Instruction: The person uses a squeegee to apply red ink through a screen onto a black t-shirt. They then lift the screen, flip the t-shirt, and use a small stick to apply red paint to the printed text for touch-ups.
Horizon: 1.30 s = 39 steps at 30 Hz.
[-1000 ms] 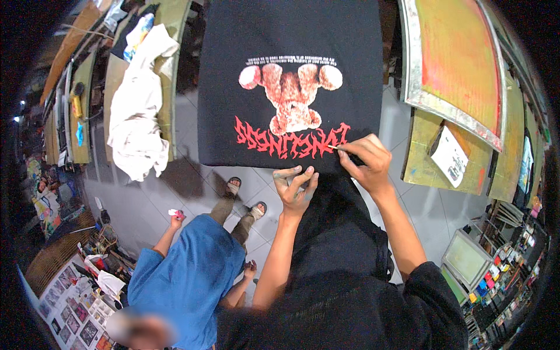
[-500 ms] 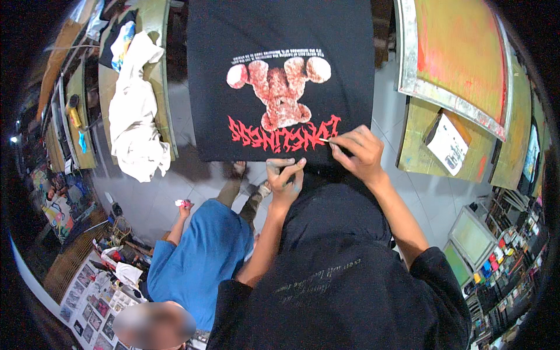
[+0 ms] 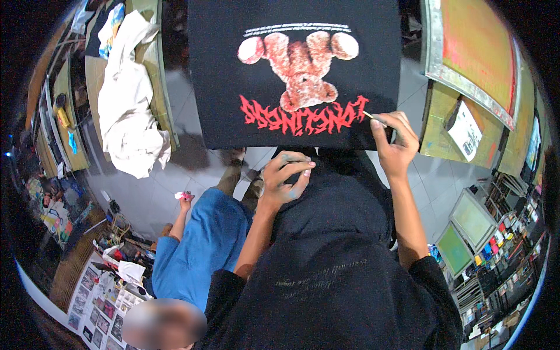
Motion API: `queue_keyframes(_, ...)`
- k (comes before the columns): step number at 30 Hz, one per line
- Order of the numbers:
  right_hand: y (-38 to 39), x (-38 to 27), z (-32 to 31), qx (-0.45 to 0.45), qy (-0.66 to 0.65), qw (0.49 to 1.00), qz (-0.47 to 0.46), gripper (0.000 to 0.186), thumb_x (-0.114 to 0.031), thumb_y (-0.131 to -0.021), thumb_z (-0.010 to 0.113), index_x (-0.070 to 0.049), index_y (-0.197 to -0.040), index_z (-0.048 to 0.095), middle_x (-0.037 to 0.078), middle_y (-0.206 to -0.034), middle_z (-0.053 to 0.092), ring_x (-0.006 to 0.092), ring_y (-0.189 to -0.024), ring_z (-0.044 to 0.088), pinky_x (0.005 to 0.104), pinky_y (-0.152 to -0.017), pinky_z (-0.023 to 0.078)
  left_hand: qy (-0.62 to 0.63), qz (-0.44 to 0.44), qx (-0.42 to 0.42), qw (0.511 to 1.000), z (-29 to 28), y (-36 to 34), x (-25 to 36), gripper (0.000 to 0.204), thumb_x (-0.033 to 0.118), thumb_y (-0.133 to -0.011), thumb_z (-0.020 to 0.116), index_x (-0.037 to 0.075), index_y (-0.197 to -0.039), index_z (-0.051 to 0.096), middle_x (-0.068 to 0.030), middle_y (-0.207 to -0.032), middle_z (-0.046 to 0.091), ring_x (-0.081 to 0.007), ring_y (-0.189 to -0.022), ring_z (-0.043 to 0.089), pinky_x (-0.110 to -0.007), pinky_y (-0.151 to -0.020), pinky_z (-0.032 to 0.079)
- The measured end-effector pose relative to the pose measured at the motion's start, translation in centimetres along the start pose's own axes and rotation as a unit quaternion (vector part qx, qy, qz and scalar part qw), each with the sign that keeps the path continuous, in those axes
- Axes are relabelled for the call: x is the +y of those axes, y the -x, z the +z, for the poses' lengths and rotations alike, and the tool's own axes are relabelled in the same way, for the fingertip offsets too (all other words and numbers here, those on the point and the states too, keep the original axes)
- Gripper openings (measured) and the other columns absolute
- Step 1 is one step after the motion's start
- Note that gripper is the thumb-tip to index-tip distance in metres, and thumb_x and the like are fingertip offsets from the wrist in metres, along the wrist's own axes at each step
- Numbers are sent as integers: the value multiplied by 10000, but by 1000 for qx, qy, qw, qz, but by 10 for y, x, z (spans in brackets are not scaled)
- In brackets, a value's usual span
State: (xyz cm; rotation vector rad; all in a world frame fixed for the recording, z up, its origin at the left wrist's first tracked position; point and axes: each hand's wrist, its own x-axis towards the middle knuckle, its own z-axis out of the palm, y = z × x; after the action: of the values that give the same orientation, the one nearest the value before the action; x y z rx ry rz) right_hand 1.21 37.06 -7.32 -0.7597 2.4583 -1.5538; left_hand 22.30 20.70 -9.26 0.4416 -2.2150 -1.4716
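Note:
Between the thumb and fingers of my right hand (image 3: 398, 143) is a thin pale stick (image 3: 368, 115). Its tip meets the right end of the jagged red lettering (image 3: 303, 121) printed on a piece of black fabric (image 3: 219, 87). Above the lettering the fabric carries an upside-down teddy bear print (image 3: 306, 64) and a line of small white text. My left hand (image 3: 289, 176) hangs just below the fabric's near edge, fingers loosely bent and apart, nothing visible in them. Greyish smudges mark its fingers.
White crumpled cloth (image 3: 125, 99) lies on a board at the left. Framed screens (image 3: 478, 52) stand at the right, with a white printed sheet (image 3: 465, 131) below. Another person in blue clothing (image 3: 216, 233) is at the lower left, a small pink-and-white thing in one hand.
My right hand and the stick have moved right to the lettering's end. The view has shifted, and the fabric appears higher. My left hand sits slightly farther from the fabric edge, its fingers more spread.

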Motion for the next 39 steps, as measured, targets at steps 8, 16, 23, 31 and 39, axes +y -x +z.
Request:
queue_keyframes(8,42,-45,57,-30,62,987,-149,245,-21,-686,850,-82,-911,776,49,-875,676,230,-815,618,360,-725,497,-139,57,199,969,-78,-16,-37,102,46,-812,662,38,-877,741,-88,-774,689,-195,-676,616,-318,-652,484)
queue_keyframes(16,58,-69,132,-43,31,992,-110,225,-19,-742,854,-49,-954,784,52,-832,661,195,-719,594,321,-652,470,-337,14,207,918,-105,-70,-67,109,79,-858,727,76,-782,649,-42,-679,554,-179,-574,460,-328,-534,362)
queue_keyframes(23,51,-67,158,11,69,993,-98,252,-13,-691,863,-92,-916,782,19,-771,637,202,-643,569,330,-581,438,-335,-15,216,917,-101,-69,-76,164,102,-852,763,82,-773,621,-29,-689,535,-163,-569,437,-319,-533,353)
queue_keyframes(31,61,-68,162,2,109,986,-123,297,-10,-653,856,-72,-936,793,15,-776,638,195,-634,548,325,-572,419,-321,17,230,919,-100,-66,-86,219,119,-804,825,97,-775,610,-20,-696,569,-158,-560,450,-307,-530,354)
queue_keyframes(39,59,-58,153,-23,95,983,-157,335,6,-628,847,-63,-951,786,31,-791,641,199,-639,564,324,-557,426,-334,22,221,916,-102,-67,-85,231,131,-833,826,79,-782,608,-4,-700,572,-115,-583,459,-274,-534,365)
